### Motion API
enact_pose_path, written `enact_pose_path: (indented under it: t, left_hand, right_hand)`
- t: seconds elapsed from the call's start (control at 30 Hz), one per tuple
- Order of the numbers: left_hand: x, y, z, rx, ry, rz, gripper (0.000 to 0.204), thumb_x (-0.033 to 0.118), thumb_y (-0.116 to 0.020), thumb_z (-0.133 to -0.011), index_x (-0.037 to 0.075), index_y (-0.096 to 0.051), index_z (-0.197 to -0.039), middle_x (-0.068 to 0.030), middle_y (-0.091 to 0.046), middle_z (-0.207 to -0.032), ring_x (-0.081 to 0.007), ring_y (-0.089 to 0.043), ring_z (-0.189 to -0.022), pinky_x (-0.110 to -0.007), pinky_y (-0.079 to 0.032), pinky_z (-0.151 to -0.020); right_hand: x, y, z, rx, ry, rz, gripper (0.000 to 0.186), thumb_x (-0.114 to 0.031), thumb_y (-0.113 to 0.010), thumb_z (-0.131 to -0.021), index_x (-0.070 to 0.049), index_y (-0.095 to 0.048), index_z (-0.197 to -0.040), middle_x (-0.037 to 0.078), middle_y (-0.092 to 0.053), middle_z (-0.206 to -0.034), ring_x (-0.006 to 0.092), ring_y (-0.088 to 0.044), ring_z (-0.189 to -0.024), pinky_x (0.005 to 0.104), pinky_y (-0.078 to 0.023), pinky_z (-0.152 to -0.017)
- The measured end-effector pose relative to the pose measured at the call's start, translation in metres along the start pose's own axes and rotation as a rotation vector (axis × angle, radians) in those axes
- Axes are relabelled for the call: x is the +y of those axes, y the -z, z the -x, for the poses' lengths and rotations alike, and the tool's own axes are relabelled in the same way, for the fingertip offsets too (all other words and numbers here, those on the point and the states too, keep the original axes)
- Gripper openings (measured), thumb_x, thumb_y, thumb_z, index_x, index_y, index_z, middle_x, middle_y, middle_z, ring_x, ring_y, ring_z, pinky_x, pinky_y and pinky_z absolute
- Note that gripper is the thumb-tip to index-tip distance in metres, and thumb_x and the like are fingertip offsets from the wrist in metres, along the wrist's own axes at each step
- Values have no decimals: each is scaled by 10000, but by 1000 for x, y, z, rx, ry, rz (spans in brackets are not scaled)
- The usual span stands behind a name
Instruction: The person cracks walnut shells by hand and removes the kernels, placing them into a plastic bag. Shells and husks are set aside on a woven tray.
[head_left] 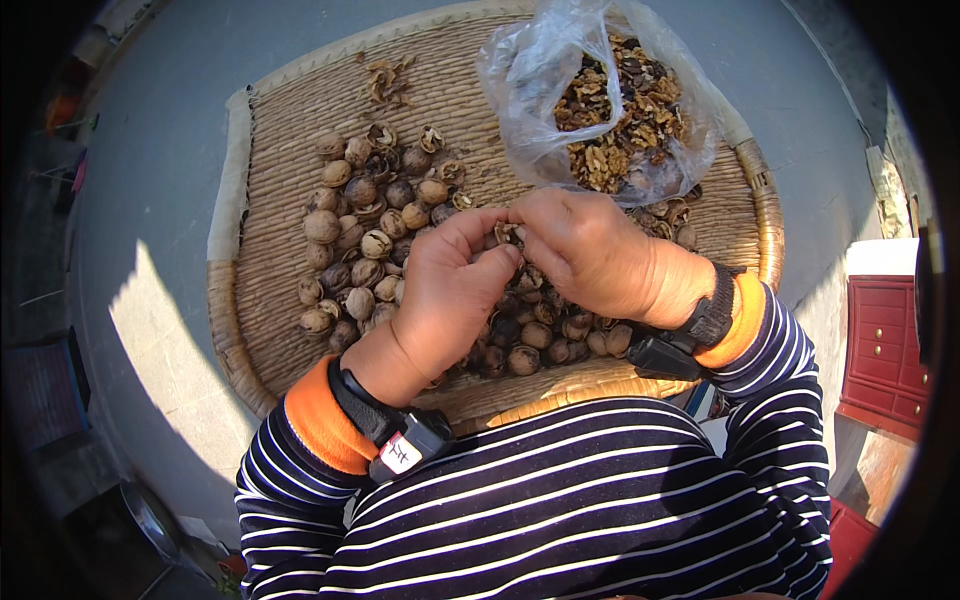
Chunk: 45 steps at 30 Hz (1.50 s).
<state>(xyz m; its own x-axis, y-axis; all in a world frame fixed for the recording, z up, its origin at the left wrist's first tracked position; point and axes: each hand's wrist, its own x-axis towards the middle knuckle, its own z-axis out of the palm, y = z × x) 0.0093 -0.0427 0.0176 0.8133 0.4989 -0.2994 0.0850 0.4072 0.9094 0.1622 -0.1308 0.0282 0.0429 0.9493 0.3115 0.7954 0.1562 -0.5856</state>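
Note:
My left hand (450,290) and my right hand (590,255) meet over a woven mat (270,190), both closed around a cracked walnut (507,236); fingers partly hide it. Whole walnuts (365,270) and some broken shells lie heaped to the left of my hands, and more walnuts (535,335) lie beneath them. Behind my hands, an open clear plastic bag (530,80) holds shelled kernels (615,110). A few loose shell fragments (388,80) sit toward the mat's back left.
The mat's raised woven rim (760,210) curves around the pile. Beyond it are a pale wall-like grey surface (160,150), a small red cabinet (885,340) at the right and a round metal pan (150,515) at the lower left.

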Motion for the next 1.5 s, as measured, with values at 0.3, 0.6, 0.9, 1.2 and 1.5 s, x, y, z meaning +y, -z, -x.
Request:
enact_pose_path:
  t: [0.3,0.6,0.9,1.2,1.5]
  left_hand:
    - [5,2,-2,-50,127,115,247,-30,-532,-859,-19,-570,-1102,-9,-547,-676,-51,-408,-434,-191,-298,-386]
    - [7,1,-1,-45,113,131,232,-26,-524,-852,-22,-567,-1081,-36,-550,-677,-57,-394,-401,-204,-284,-364]
    - [10,-3,3,-28,68,168,256,-7,-523,-860,-37,-541,-1114,-50,-561,-685,-72,-410,-410,-215,-302,-373]
    - [17,-3,7,78,-122,262,277,13,-508,-897,-25,-518,-1171,-40,-562,-724,-57,-432,-466,-188,-329,-410]
    - [1,1,4,27,-540,-372,328,-41,-519,-887,-13,-523,-1214,-81,-623,-937,-110,-593,-786,-234,-493,-678]
  right_hand:
    - [6,21,-9,-224,-176,-271,72,-42,-576,-825,11,-601,-866,147,-594,-680,282,-598,-623,352,-473,-568]
    - [0,32,-38,-76,-276,-373,81,-46,-581,-830,28,-614,-824,57,-592,-641,103,-573,-577,266,-466,-531]
    - [24,12,-148,122,-337,-290,165,-96,-586,-886,27,-627,-987,38,-641,-715,83,-564,-628,228,-467,-579]
    - [-23,46,-47,-97,-319,-267,178,-79,-587,-864,43,-629,-985,72,-661,-801,108,-609,-736,252,-496,-681]
    - [-22,19,-17,-90,-665,-884,180,-48,-556,-863,39,-632,-1002,71,-649,-766,87,-575,-629,213,-444,-539]
